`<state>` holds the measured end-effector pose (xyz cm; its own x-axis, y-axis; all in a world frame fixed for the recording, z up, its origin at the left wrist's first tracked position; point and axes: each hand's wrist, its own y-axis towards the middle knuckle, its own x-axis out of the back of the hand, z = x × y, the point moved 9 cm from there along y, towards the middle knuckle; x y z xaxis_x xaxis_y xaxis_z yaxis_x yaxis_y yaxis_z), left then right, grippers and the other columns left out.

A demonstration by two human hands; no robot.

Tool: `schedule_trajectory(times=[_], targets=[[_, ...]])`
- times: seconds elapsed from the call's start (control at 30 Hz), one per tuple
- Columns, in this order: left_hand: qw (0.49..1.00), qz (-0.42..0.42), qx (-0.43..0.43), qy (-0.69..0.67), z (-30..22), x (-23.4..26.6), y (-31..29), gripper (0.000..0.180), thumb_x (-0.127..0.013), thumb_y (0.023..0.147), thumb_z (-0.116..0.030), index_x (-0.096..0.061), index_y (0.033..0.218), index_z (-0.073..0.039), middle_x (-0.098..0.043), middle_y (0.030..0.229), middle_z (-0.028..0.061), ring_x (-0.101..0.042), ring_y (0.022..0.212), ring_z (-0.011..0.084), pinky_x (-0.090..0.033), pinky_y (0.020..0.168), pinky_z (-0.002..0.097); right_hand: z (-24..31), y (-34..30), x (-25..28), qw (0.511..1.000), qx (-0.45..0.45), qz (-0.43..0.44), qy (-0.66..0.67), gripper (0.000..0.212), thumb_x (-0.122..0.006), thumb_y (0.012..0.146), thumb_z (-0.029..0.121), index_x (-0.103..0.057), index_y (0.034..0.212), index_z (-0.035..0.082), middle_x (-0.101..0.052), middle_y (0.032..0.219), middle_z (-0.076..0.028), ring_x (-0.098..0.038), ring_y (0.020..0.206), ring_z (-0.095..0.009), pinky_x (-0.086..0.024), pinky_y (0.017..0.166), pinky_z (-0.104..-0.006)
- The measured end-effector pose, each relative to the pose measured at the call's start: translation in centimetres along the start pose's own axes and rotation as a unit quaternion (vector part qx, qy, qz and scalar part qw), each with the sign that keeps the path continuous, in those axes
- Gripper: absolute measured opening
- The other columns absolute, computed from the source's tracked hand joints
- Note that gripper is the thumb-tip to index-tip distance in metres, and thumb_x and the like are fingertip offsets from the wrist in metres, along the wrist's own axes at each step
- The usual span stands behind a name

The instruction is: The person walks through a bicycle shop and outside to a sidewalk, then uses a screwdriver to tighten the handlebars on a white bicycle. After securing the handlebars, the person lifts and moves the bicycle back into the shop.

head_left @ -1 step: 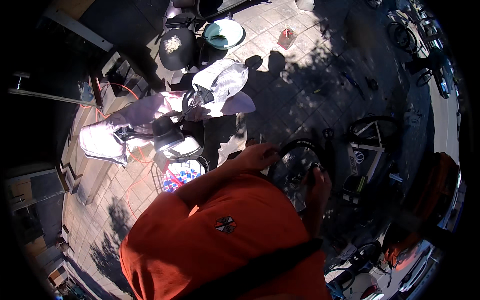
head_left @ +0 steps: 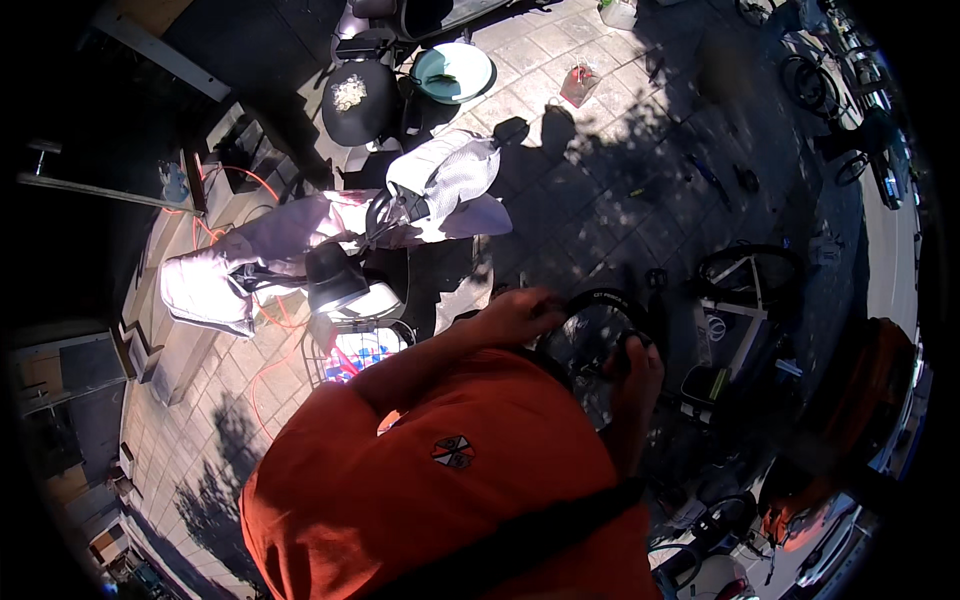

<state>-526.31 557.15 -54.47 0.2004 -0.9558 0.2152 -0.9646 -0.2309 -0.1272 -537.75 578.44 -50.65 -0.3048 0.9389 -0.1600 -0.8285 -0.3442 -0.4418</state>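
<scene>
I wear an orange shirt with a dark strap across it. In front of me is a black bicycle wheel (head_left: 592,338) in deep shade. My left hand (head_left: 517,312) grips the tyre at its upper left edge. On the right side of the same wheel, my right hand (head_left: 640,368) closes on the rim. A white bicycle frame (head_left: 745,292) with another black tyre stands just right of the wheel. Details between my hands are too dark to make out.
Another person in light clothes (head_left: 440,185) is bent low on the paving ahead. Nearby are a black saddle (head_left: 330,268), a wire basket (head_left: 355,352) with colourful contents, an orange cable (head_left: 268,300), a teal bowl (head_left: 455,70) and a round black stool (head_left: 358,100). More bicycles (head_left: 820,80) stand at the right.
</scene>
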Motion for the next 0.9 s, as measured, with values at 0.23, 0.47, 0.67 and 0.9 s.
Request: schedule_trajectory(times=[0.23,0.47,0.67,0.9], targets=[[0.982,-0.166,-0.036,-0.081,-4.9,15.1,14.8,0.036,-0.066,0.103,-0.025,-0.063,0.131,-0.002,-0.072,0.099,0.0092,-0.071,0.085,0.0127,-0.056,0.076,0.0290,2.9,17.2,-10.6,0.991,-0.011,0.093,-0.097,0.015,-0.067,0.098,0.016,-0.065,0.097,0.001,-0.061,0.075,-0.004,-0.057,0.062,-0.014,-0.046,0.059,-0.0298],[0.876,-0.426,-0.193,-0.116,-6.1,32.2,24.4,0.024,-0.056,0.110,-0.019,-0.066,0.115,0.002,-0.071,0.100,0.0064,-0.067,0.091,0.0125,-0.055,0.083,0.0291,6.5,34.2,-23.4,0.967,-0.020,0.199,-0.157,0.015,-0.063,0.100,0.017,-0.063,0.101,0.002,-0.059,0.078,-0.006,-0.059,0.063,-0.017,-0.049,0.057,-0.0320],[0.792,-0.573,-0.154,-0.142,-1.9,44.9,27.6,0.037,-0.050,0.113,-0.029,-0.070,0.108,0.002,-0.073,0.098,0.0063,-0.066,0.096,0.0131,-0.052,0.091,0.0302,10.2,45.5,-34.7,0.948,-0.079,0.260,-0.165,0.020,-0.066,0.100,0.021,-0.066,0.100,0.001,-0.061,0.077,-0.005,-0.057,0.061,-0.015,-0.047,0.057,-0.0303],[0.679,-0.680,-0.131,-0.243,10.4,61.4,25.7,0.049,-0.046,0.113,-0.038,-0.070,0.110,0.005,-0.075,0.100,0.0128,-0.072,0.098,0.0208,-0.055,0.096,0.0354,14.0,55.3,-47.6,0.922,-0.083,0.310,-0.218,0.019,-0.066,0.101,0.019,-0.068,0.102,0.001,-0.061,0.079,-0.003,-0.057,0.065,-0.013,-0.048,0.057,-0.0299]])
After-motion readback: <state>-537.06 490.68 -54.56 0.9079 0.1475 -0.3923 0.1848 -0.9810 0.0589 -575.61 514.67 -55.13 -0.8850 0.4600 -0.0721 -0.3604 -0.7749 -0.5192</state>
